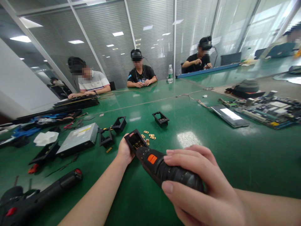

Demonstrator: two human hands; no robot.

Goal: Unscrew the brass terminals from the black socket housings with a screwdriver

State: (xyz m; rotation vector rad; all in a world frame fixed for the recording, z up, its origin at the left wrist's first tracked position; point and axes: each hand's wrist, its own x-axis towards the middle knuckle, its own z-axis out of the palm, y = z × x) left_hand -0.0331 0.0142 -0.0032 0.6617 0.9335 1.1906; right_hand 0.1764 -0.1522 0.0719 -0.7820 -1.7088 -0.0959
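My left hand point(125, 151) is closed around a black plastic housing point(130, 137), tilted so its hollow inside faces me. Small brass-coloured parts show within it. In my right hand point(199, 179) is a black electric screwdriver point(162, 166) with an orange switch, its handle wrapped by my fingers. The tool's front end reaches the housing's lower edge; its tip is hidden from me. Several small brass plates point(151, 136) lie on the table just beyond the housing. Similar black housings stand nearby, one farther right point(161, 119) and two to the left point(106, 137).
On the left are an optical drive point(78, 139), a black tool with a red button point(42, 194) and tangled cables. A flat dark device point(229, 116) and circuit boards point(274, 108) lie to the right. Across the green table point(235, 150) sit several people, near a water bottle point(170, 74).
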